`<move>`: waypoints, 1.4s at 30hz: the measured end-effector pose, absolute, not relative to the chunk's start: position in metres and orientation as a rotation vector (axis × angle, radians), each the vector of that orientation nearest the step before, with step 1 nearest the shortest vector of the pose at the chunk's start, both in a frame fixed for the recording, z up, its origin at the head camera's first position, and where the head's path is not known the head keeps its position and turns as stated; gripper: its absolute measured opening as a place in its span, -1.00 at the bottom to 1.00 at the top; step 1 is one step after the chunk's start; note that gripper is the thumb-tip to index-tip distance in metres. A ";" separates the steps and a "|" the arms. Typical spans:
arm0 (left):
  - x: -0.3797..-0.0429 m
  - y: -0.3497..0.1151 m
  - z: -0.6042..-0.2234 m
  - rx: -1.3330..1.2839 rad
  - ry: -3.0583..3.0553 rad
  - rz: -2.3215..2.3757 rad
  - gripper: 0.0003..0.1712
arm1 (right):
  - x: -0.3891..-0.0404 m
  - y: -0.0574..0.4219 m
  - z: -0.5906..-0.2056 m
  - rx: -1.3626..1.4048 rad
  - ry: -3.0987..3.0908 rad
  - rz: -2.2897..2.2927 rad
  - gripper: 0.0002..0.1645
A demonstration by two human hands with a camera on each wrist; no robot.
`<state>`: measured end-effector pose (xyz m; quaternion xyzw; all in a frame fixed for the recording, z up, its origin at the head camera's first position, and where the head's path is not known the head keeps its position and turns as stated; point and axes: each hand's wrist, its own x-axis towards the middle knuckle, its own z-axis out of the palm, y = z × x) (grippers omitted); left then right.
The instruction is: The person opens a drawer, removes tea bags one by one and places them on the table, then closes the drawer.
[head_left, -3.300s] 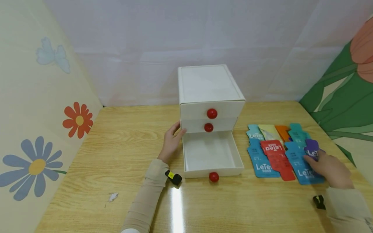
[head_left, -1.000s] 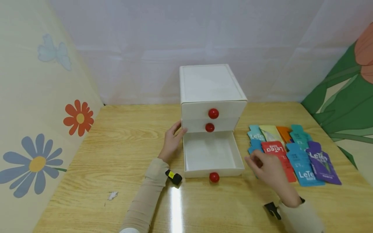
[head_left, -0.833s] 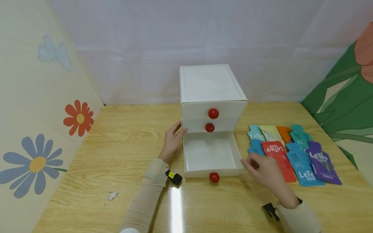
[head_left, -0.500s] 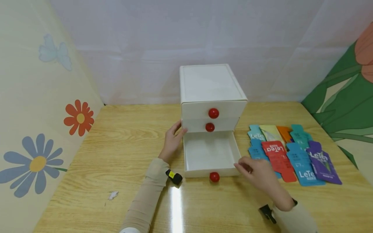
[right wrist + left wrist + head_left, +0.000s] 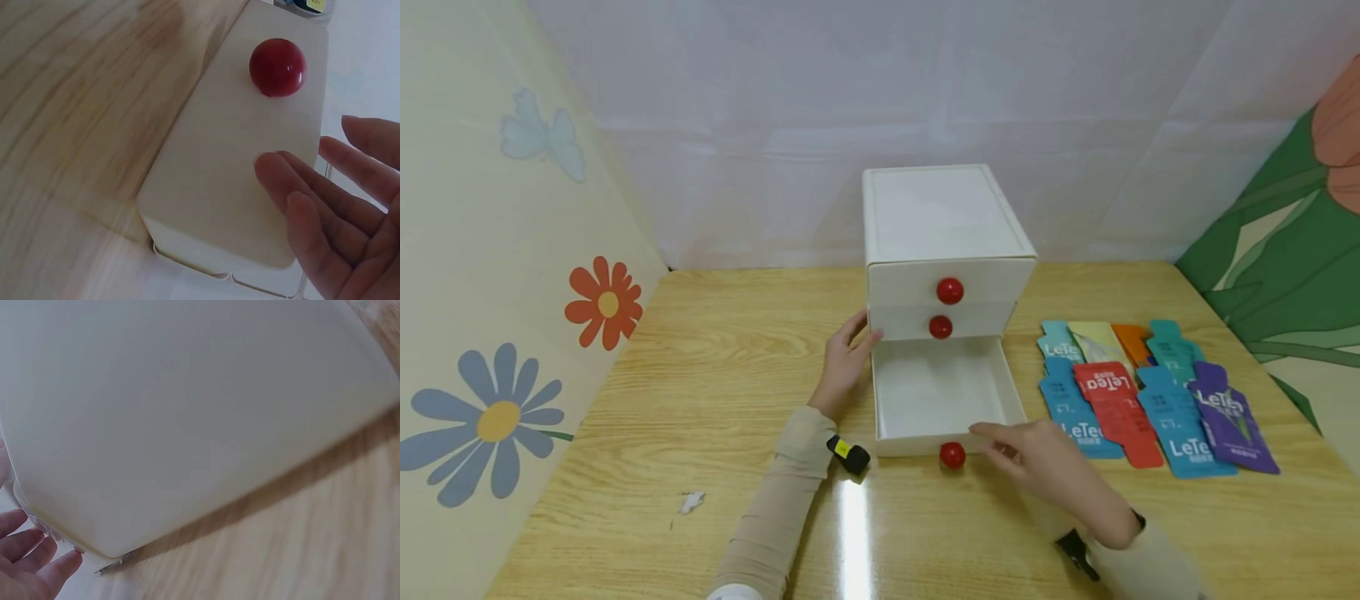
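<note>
A white drawer cabinet [image 5: 947, 217] stands on the table with its bottom drawer [image 5: 936, 396] pulled out and nothing in it. My left hand [image 5: 842, 362] rests against the cabinet's left side, thumb near the front edge. In the left wrist view its fingers [image 5: 59, 569] are lightly bent at the cabinet's edge. At the drawer's front panel, right of its red knob [image 5: 952, 456], is my right hand [image 5: 1052, 467]. The right wrist view shows its fingers [image 5: 303, 225] loosely spread beside the panel, apart from the red knob [image 5: 278, 67].
Right of the cabinet lie several flat LeTea pouches in two overlapping rows, among them a red one [image 5: 1120, 417], a blue one [image 5: 1183, 425] and a purple one [image 5: 1232, 417]. The upper two drawers [image 5: 902, 287] are closed. A white scrap mark [image 5: 691, 502] shows on the table at left.
My right hand has let go of the purple pouch, now lying at the row's right end, and has moved left to the drawer front. My left hand has stayed in place.
</note>
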<state>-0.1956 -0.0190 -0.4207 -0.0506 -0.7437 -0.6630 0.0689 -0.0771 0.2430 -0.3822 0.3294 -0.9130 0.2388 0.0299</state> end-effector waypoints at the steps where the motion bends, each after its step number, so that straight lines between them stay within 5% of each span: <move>1: -0.196 -0.019 -0.421 -0.153 -2.241 -1.994 -0.47 | -0.077 0.242 -0.383 1.029 -2.835 0.743 -0.71; 16: -0.192 -0.021 -0.412 -0.170 -2.236 -2.058 -0.47 | -0.078 0.220 -0.388 1.352 -2.834 0.712 -0.69; 42: -0.181 -0.019 -0.393 -0.186 -2.254 -2.056 -0.48 | -0.091 0.207 -0.389 1.304 -2.925 0.548 -0.68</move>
